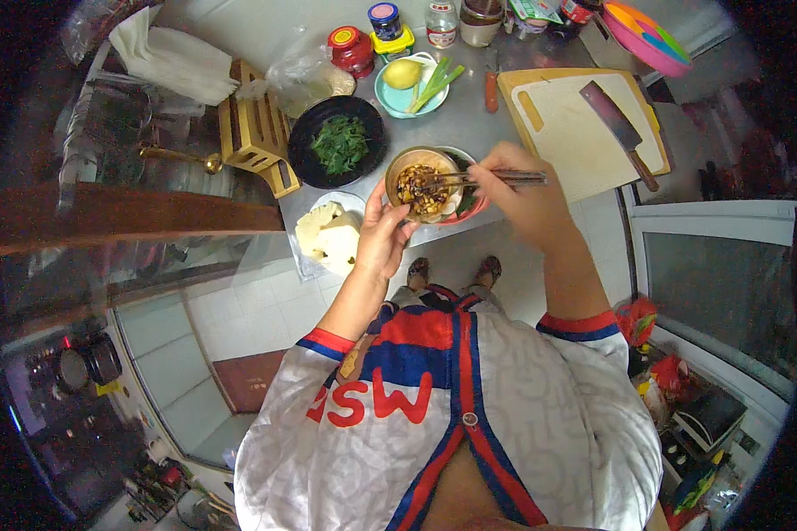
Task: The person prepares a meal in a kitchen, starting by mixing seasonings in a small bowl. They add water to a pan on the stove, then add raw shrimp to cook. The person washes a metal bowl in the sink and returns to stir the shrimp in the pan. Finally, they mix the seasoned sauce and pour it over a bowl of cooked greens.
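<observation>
A small bowl (pixel 400 161) of chopped bits in dark sauce is held in my left hand (pixel 385 235), thumb at its near rim. My right hand (pixel 521 192) grips metal chopsticks (pixel 461 178), whose tips reach into the bits. Behind and below the bowl, partly hidden, a red-rimmed container (pixel 481 204) holds dark leaves and pale slices. Left of it, a black plate (pixel 300 143) bears chopped green leaves (pixel 341 144). Nearer my left hand, pale blocks that look like tofu (pixel 332 235) rest on a white plate (pixel 353 201).
A cleaver (pixel 611 116) lies on a white cutting board (pixel 558 143) over a wooden one at right. A light blue bowl (pixel 388 99) with a lemon (pixel 402 74) and scallions (pixel 436 85) stands at the back, near jars. A wooden rack (pixel 256 126) stands at left.
</observation>
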A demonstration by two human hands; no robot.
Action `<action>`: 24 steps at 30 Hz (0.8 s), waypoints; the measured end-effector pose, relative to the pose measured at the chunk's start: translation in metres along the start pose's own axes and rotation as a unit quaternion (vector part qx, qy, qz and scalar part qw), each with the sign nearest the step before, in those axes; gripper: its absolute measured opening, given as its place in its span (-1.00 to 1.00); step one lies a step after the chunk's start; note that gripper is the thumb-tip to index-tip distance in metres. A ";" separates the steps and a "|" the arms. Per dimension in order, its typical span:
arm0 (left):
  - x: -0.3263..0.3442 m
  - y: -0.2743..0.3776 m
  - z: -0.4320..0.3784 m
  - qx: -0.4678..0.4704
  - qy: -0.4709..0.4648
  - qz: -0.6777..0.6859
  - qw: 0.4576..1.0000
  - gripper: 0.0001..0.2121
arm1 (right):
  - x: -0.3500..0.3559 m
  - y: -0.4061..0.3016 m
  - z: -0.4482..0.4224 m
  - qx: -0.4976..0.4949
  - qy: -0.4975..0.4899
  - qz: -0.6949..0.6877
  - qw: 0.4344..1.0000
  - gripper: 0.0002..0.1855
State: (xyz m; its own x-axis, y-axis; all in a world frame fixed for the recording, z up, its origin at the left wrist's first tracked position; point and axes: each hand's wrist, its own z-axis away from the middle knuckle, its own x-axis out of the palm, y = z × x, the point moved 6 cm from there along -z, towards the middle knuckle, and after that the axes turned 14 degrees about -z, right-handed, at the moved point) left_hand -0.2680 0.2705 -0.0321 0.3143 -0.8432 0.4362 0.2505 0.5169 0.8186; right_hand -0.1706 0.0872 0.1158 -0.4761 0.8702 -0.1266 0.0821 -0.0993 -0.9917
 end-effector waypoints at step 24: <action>-0.035 0.010 -0.002 -0.001 0.041 -0.017 0.999 -0.37 | -0.050 0.067 0.039 -0.013 0.202 -0.136 0.970 -0.90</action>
State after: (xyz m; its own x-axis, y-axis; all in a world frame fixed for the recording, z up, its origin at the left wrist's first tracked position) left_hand -0.2748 0.3057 -0.0397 0.3793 -0.8452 0.3765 0.2638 0.4889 0.8315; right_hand -0.1749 0.0182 0.0551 -0.1023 0.9812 0.1640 0.0267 0.1675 -0.9855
